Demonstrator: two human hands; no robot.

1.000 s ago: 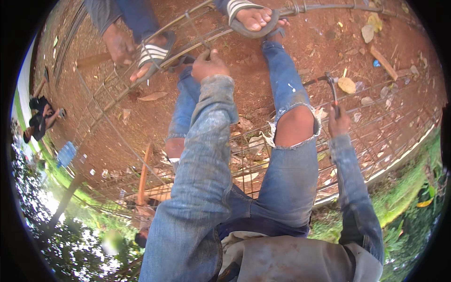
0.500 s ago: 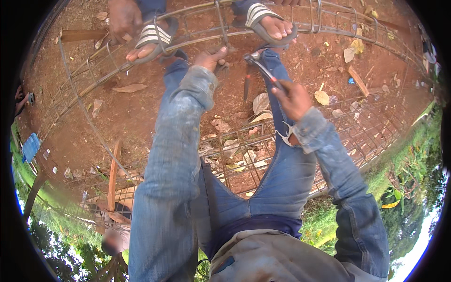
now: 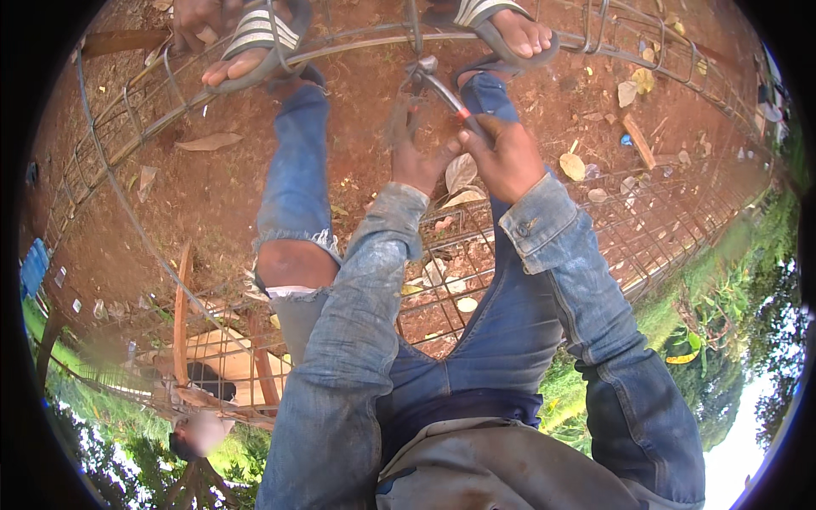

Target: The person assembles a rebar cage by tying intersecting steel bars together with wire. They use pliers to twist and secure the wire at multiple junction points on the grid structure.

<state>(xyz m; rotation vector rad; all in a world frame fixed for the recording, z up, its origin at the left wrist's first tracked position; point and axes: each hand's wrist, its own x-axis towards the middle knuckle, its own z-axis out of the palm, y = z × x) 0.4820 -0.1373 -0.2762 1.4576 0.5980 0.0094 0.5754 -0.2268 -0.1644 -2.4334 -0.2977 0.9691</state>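
A pair of pincers (image 3: 441, 91) with a metal head and red-and-dark handles is held out over the red soil, its head just below the rebar cage's near bar. My right hand (image 3: 510, 161) is closed around one handle. The other handle runs down into my left hand (image 3: 416, 163), whose fingers are blurred but lie along it. Both thumbs are close together. A long rebar cage (image 3: 340, 49) with bent stirrups arches across the far side, beyond the pincers.
A co-worker's striped sandals (image 3: 255, 41) and hand (image 3: 197, 21) are at the cage. Steel mesh (image 3: 646, 229) lies under and beside my legs. Dry leaves, wooden pieces (image 3: 637, 140) and an upright wooden stake (image 3: 182, 314) are about. Another person (image 3: 202, 432) is at lower left.
My left hand has come back from the cage bar to the pincers' hanging handle. My right hand and the pincers moved slightly left and up. My left forearm swung right, uncovering my left knee.
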